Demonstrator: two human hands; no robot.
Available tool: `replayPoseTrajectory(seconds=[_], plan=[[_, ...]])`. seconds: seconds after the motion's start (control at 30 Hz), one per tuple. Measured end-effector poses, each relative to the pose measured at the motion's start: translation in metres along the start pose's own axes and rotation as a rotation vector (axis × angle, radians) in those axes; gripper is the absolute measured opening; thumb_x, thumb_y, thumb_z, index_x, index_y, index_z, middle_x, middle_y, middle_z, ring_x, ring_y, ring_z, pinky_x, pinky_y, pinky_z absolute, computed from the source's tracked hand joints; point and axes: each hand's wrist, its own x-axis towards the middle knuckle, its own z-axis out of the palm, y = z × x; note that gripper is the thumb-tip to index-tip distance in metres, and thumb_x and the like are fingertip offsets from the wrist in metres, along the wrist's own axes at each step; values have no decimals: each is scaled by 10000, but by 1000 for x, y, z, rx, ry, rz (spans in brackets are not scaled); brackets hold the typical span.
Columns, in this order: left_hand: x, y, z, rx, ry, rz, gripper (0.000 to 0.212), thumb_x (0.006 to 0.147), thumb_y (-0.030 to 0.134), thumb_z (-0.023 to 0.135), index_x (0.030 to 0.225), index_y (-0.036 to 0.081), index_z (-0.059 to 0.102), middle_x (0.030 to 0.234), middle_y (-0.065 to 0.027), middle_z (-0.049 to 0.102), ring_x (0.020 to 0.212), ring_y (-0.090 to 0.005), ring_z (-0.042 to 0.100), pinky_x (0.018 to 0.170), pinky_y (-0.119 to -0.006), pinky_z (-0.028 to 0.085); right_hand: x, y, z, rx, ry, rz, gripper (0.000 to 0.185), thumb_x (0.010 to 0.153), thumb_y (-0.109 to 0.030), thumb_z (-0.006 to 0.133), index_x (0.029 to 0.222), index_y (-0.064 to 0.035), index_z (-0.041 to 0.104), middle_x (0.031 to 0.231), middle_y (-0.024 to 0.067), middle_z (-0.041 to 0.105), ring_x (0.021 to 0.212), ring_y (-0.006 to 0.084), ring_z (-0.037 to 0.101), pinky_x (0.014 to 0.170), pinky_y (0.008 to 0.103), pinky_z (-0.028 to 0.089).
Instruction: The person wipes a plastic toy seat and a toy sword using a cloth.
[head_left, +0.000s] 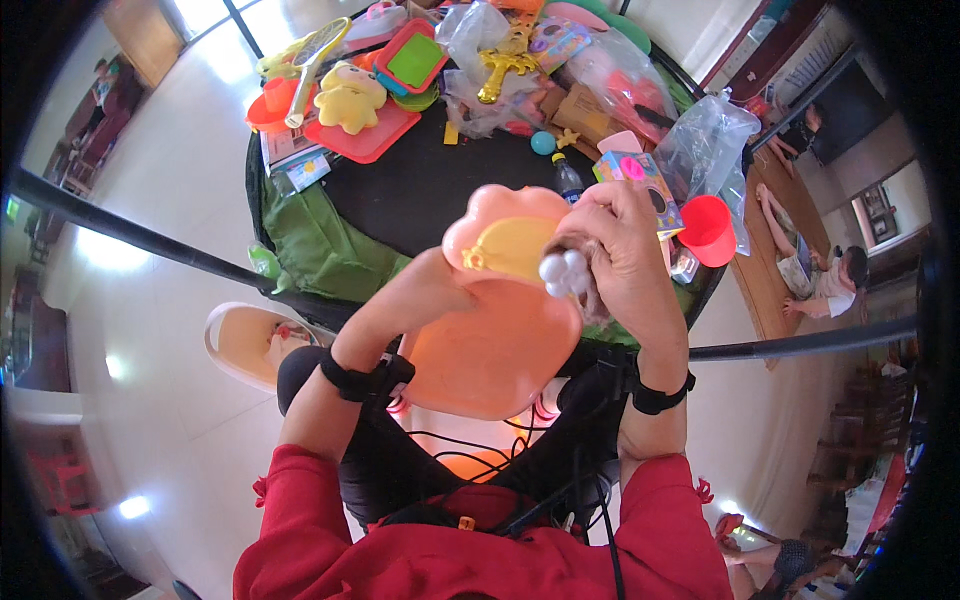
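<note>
My left hand (439, 289) grips the near left edge of a pink scalloped plastic toy (517, 225) with a yellow middle part. Bunched in my right hand (619, 240) is a brownish cloth (592, 292), held against the toy's right side. A white flower-shaped piece (564, 274) shows beside that cloth; whether it belongs to the toy I cannot tell. Below both hands, over my lap, is an orange plastic basin (491, 352). Past the toy stands a bottle with a yellow cap (567, 178), near a colourful box (645, 184).
Toys, a red tray (364, 135), a yellow plush toy (350, 97), plastic bags (709, 142) and a red cup (707, 229) lie around the black surface (420, 187). Dark bars (142, 232) cross both sides. A pale tub (240, 341) stands at left. Other people are at the right.
</note>
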Motion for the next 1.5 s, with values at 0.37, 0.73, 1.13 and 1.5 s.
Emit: replayPoseTrajectory(seconds=[0.37, 0.73, 1.13, 1.5], plan=[[-9, 11, -21, -625, 300, 61, 565, 715, -98, 622, 1274, -38, 561, 1188, -95, 644, 1045, -186, 643, 917, -320, 508, 0, 1, 18, -333, 289, -111, 218, 748, -63, 712, 950, -132, 663, 931, 56, 553, 889, 296, 512, 792, 414, 394], [-8, 5, -19, -481, 249, 58, 620, 707, -102, 637, 1312, -4, 544, 1243, -70, 626, 1100, -163, 615, 958, -310, 484, -1, 1, 13, -42, 517, 62, 241, 807, -34, 750, 1008, -19, 618, 945, 115, 582, 883, 307, 556, 790, 407, 447], [-11, 11, -14, -355, 189, 62, 615, 736, -86, 639, 1334, 6, 532, 1269, -51, 611, 1176, -157, 564, 1008, -311, 437, -7, 5, 14, 298, 193, 456, 612, 813, -220, 798, 1296, 9, 498, 1070, 148, 623, 961, 232, 627, 855, 345, 510], [-10, 10, -13, -427, 221, 64, 584, 735, -103, 634, 1305, 4, 562, 1249, -52, 618, 1140, -155, 578, 996, -321, 451, -6, 9, 10, 252, 192, 307, 529, 854, -147, 754, 1298, -6, 503, 1081, 137, 622, 978, 207, 622, 863, 332, 507]])
